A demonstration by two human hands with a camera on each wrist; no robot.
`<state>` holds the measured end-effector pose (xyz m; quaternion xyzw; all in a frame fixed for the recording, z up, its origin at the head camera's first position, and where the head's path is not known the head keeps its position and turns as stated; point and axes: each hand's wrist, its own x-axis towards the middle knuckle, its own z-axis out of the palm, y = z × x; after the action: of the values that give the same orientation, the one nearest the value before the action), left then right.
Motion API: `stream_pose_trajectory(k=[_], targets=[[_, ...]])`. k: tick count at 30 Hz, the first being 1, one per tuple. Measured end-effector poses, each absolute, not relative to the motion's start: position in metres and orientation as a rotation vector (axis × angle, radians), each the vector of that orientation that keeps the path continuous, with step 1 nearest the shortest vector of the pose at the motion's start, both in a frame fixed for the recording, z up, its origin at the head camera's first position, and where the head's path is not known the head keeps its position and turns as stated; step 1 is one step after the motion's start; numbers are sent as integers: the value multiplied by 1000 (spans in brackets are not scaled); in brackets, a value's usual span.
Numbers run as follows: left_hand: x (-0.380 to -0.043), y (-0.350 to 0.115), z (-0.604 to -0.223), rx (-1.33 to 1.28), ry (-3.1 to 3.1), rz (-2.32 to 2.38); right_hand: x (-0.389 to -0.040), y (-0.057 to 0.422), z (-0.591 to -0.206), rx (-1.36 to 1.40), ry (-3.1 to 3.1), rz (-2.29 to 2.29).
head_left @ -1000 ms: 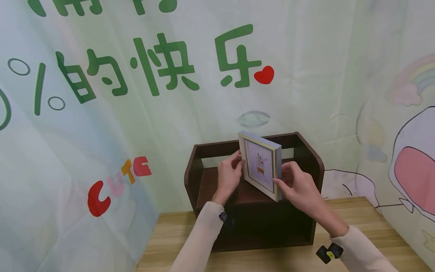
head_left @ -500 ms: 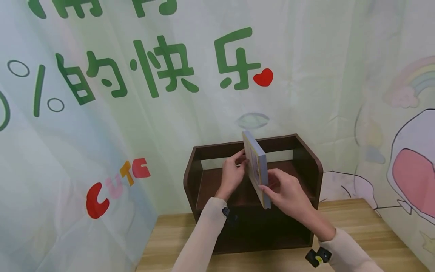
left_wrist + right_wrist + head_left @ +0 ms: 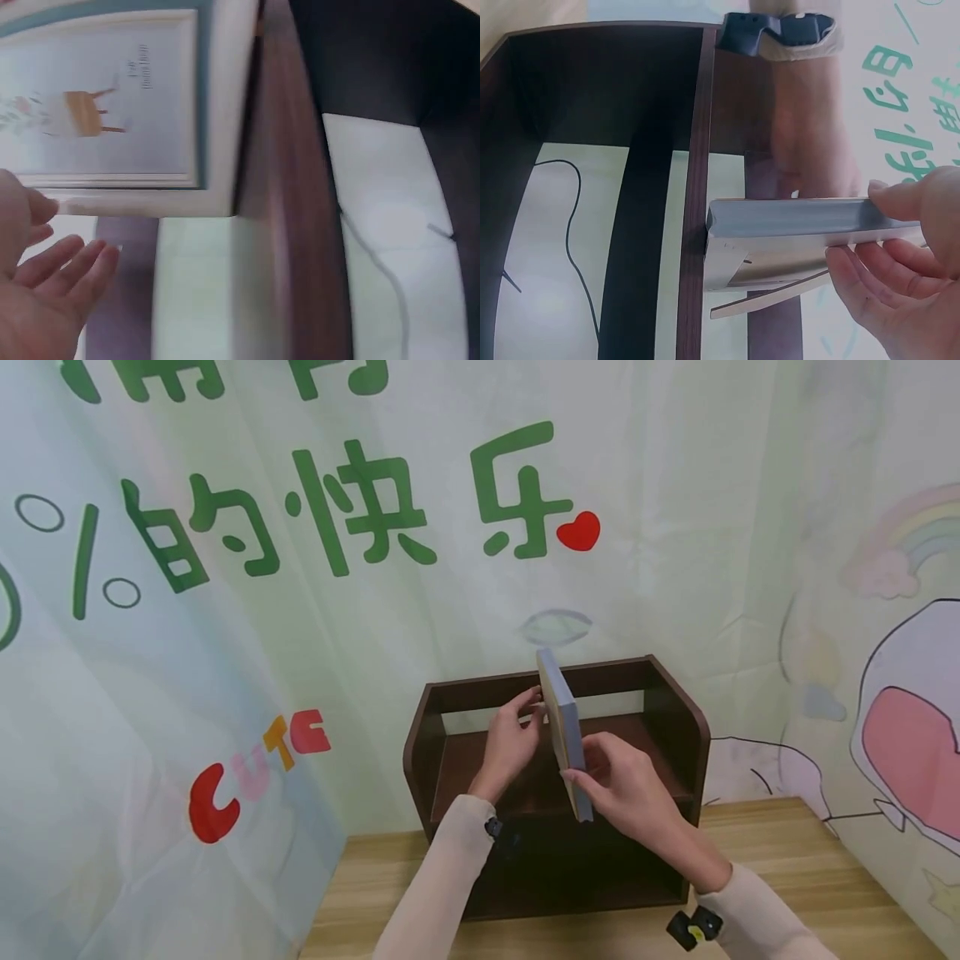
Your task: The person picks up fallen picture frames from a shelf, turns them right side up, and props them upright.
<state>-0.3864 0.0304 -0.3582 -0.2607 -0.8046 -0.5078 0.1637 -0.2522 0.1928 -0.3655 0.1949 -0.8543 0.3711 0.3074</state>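
A picture frame (image 3: 566, 735) stands on edge over the upper shelf of a dark brown desktop rack (image 3: 480, 768), its pale bluish side turned toward the head camera. My right hand (image 3: 626, 781) grips its near edge, thumb on the front and fingers behind. At the far edge, my left hand (image 3: 513, 739) holds the frame with thumb and forefinger. The left wrist view shows the frame's front (image 3: 150, 60) with a potted plant picture; the left hand's other fingers (image 3: 75, 277) extend loosely below the edge. From the right wrist, a backing stand (image 3: 772, 296) angles out from the frame's back.
The rack stands on a light wood table (image 3: 390, 877) against a printed cloth backdrop (image 3: 375, 635). Its raised side panels (image 3: 678, 702) flank the shelf. A thin dark cable (image 3: 571, 225) shows through the lower opening in the right wrist view.
The frame has turned from showing its picture to nearly edge-on. My right hand has moved left with its near edge, while the left hand has shifted only slightly.
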Motion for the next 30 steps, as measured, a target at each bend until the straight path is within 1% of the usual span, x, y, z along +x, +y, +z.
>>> stream_pose_trajectory(k=[5, 12, 19, 27, 30], targets=[[-373, 15, -338, -819, -2149, -1317, -252, 191, -365, 525, -2246, 949], [-351, -1, -310, -1096, -2004, -941, -252, 192, -367, 534, -2228, 955], [-337, -3, -295, -1310, -1950, -671, -251, 191, -368, 530, -2234, 963], [-335, 1, -298, -1338, -1964, -720, -254, 199, -367, 587, -2210, 921], [-335, 2, -302, -1328, -1946, -738, -253, 205, -368, 558, -2214, 918]])
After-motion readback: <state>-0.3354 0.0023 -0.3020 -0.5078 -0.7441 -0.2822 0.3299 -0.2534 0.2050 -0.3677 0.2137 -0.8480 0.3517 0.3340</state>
